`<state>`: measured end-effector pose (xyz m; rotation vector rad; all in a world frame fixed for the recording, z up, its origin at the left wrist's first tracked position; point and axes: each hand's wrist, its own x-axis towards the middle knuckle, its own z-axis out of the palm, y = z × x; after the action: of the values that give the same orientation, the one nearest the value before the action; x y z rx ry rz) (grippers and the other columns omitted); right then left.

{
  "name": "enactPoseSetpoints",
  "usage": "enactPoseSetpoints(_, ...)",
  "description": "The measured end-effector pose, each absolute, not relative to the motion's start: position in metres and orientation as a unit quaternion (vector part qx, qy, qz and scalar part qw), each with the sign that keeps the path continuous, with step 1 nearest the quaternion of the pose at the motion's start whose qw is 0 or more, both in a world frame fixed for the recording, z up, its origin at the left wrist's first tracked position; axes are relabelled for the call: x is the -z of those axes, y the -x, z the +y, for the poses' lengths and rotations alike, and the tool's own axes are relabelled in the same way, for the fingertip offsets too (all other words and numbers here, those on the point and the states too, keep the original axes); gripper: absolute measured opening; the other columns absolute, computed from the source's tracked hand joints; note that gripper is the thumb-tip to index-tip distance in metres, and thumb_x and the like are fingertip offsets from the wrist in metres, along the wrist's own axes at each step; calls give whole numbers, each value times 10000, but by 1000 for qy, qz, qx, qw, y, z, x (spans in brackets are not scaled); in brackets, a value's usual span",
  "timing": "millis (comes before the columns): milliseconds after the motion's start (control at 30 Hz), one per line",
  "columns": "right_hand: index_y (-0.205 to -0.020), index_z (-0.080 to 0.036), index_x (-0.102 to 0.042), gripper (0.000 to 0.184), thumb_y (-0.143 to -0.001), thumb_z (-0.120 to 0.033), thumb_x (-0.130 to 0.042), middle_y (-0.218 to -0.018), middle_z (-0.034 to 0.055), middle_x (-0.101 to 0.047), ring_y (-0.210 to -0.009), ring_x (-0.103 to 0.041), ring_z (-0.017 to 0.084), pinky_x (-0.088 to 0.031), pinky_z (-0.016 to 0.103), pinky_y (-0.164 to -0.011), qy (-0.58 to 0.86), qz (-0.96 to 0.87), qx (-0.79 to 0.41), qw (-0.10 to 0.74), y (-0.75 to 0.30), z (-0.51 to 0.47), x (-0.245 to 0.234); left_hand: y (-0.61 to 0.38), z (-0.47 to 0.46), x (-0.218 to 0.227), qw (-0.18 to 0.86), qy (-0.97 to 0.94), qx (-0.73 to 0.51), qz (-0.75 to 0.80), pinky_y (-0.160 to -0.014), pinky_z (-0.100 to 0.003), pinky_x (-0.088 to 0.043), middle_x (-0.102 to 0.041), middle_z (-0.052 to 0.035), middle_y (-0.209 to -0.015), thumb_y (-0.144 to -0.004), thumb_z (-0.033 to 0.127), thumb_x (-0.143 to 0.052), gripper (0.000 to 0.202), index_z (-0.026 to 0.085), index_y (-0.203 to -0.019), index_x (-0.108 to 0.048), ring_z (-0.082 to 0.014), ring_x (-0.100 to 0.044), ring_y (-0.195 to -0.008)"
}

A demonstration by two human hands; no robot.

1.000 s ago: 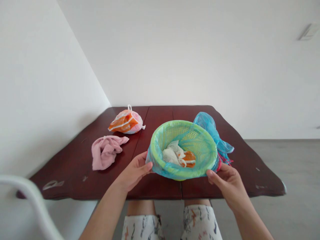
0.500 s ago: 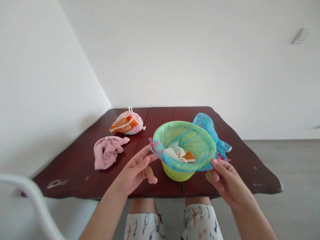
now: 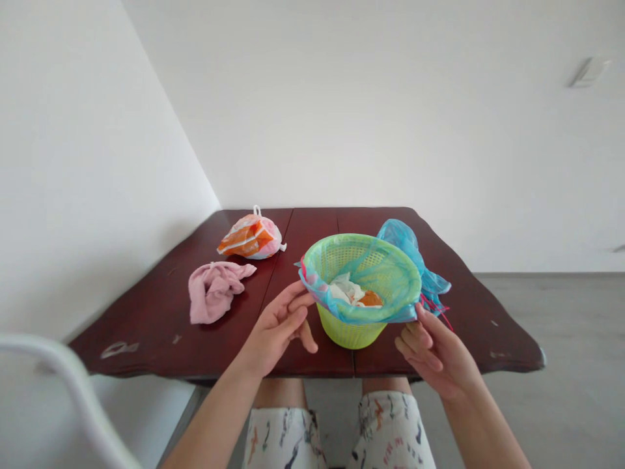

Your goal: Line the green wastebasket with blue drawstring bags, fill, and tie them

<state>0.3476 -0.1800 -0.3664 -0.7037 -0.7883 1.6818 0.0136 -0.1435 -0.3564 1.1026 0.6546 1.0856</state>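
A lime-green plastic mesh basket (image 3: 351, 330) is held above the table, tilted toward me, with a blue plastic bag (image 3: 409, 247) lining it and folded over its rim. My right hand (image 3: 432, 352) grips the bag and rim at the near right. My left hand (image 3: 278, 329) sits at the near left, fingers spread, its fingertips at the bag's edge. Crumpled white plastic with some orange (image 3: 351, 291) lies in the basket, partly hidden by the bag.
On the dark red wooden table (image 3: 303, 247) lie a pink crumpled cloth (image 3: 213, 292) and a tied orange-and-white plastic bag (image 3: 251, 238). A wall runs along the left side. A white curved chair frame (image 3: 63, 371) is at lower left.
The blue bag's edge has been drawn further over the rim, and more of the basket's lower wall shows. My left hand has let go of the rim and opened.
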Motion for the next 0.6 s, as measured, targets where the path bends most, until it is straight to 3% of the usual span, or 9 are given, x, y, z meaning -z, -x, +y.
enactPoseSetpoints(100,-625,-219,-744,641,-1091,-648,-835,-430,-66,-320,-441,-214,73,-290,287,-530,322,-345,-677,564,-344,-181,380,-23,-145,360,542,-541,-524,372,-661,-304,-680,-862,-103,-1301,-1004,497,-968,508,236,-1333,-684,-147,-787,-675)
enactPoseSetpoints(200,-646,-213,-766,640,-1113,-649,-807,-423,-67,-320,-436,-192,65,-251,283,-519,332,-339,-665,577,-342,-182,393,-26,-147,368,382,-559,-589,442,-706,-304,-636,-766,-14,-1090,-937,491,-1028,516,275,-1152,-612,-147,-704,-732)
enactPoseSetpoints(267,-648,-211,-758,648,-1113,-660,-804,-424,-66,-327,-436,-183,66,-234,285,-509,336,-337,-665,575,-341,-184,398,-23,-148,369,239,-588,-614,468,-721,-320,-595,-703,-9,-1055,-923,464,-1050,503,290,-1103,-614,-169,-641,-775)
enactPoseSetpoints(333,-643,-204,-751,656,-1106,-665,-813,-422,-63,-335,-433,-187,64,-222,287,-505,334,-340,-666,574,-342,-185,397,-18,-148,364,93,-653,-593,461,-799,-372,-598,-709,-45,-1124,-947,419,-1040,401,303,-1130,-703,-225,-667,-904)
enactPoseSetpoints(433,-678,-189,-755,625,-1098,-642,-845,-455,-45,-425,-442,-239,57,-212,277,-512,337,-346,-669,564,-342,-189,388,-11,-144,349,-60,-781,-491,381,-1045,-467,-579,-786,-76,-1362,-1039,308,-958,307,392,-1305,-831,-299,-726,-1218)
enactPoseSetpoints(500,-714,-185,-751,589,-1083,-627,-877,-528,-14,-555,-456,-292,56,-205,268,-507,348,-348,-669,557,-340,-191,380,-8,-140,339,-82,-849,-418,314,-1142,-470,-512,-839,-28,-1422,-1109,235,-871,355,441,-1395,-831,-272,-748,-1272)
enactPoseSetpoints(600,-744,-180,-744,579,-1043,-644,-920,-644,36,-704,-456,-338,52,-183,258,-479,365,-356,-667,543,-335,-193,374,-9,-134,329,-40,-894,-365,257,-1142,-445,-460,-912,34,-1298,-1170,200,-779,340,424,-1422,-821,-226,-793,-1174)
